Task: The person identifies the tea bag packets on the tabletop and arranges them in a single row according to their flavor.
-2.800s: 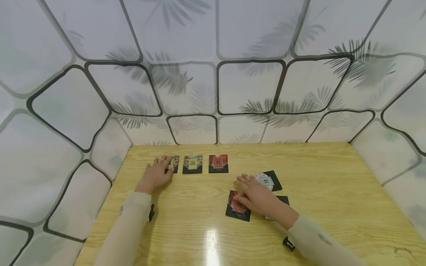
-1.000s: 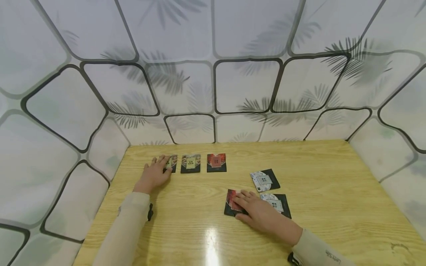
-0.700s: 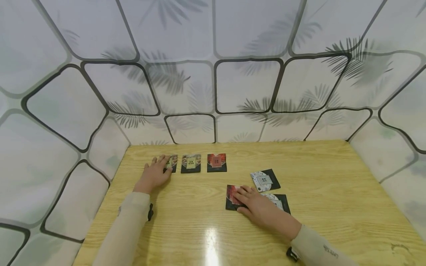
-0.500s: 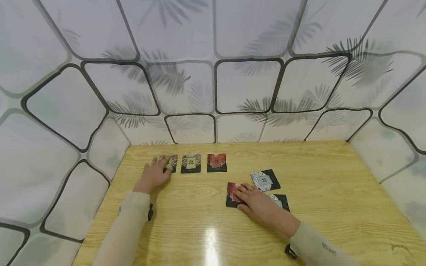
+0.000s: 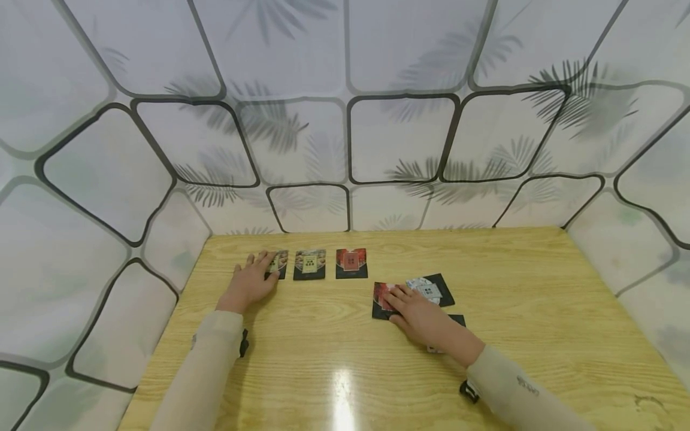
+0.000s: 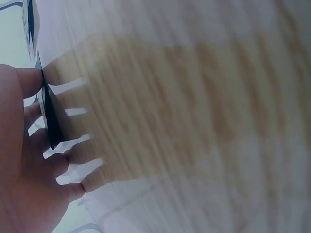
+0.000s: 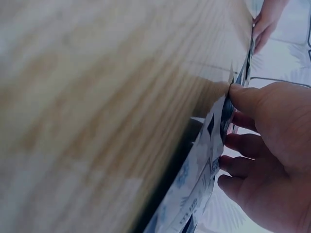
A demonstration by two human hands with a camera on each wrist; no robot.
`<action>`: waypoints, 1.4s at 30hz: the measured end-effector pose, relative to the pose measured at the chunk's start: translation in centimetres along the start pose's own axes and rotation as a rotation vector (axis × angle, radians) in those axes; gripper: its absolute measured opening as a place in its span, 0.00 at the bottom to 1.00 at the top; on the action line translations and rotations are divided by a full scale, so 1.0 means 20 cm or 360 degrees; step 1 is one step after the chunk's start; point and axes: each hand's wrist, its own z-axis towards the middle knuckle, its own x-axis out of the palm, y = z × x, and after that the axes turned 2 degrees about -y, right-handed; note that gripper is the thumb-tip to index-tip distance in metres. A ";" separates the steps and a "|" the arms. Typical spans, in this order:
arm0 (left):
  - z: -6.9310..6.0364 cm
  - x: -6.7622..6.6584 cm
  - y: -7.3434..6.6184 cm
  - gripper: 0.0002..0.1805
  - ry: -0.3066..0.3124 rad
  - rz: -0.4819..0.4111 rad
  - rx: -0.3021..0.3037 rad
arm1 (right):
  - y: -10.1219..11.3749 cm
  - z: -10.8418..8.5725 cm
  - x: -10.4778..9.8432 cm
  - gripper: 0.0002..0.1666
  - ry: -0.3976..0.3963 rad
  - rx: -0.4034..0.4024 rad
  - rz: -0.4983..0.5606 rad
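My left hand (image 5: 250, 285) rests with spread fingers on the leftmost green-and-black packet (image 5: 280, 264) at the back left. Beside that lie a second green-labelled packet (image 5: 309, 265) and a red one (image 5: 351, 263), in a row. My right hand (image 5: 423, 314) lies flat, its fingertips on another red packet (image 5: 380, 301). A white-and-black packet (image 5: 430, 291) touches or sits just behind the right hand, and another (image 5: 458, 319) is mostly covered by it. In the left wrist view the hand (image 6: 36, 150) touches its packet (image 6: 50, 114); in the right wrist view the fingers of the right hand (image 7: 272, 155) are extended.
The wooden table (image 5: 302, 359) meets a patterned wall covering (image 5: 388, 143) at the back and sides. A bright light reflection shows near the front middle. Black bands sit at both wrists.
The right hand has slid the red packet away from the body and slightly right, up beside the white-and-black packet. The left hand and the back row stay where they were.
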 end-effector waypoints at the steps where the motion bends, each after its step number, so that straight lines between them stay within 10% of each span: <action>1: 0.00 0.00 0.00 0.36 -0.0002 0.0002 0.0001 | -0.01 0.01 0.00 0.32 0.0001 0.0006 -0.0013; 42: 0.01 0.01 0.01 0.36 -0.0017 0.0018 0.0006 | -0.18 0.23 -0.10 0.32 0.0065 0.0091 -0.0065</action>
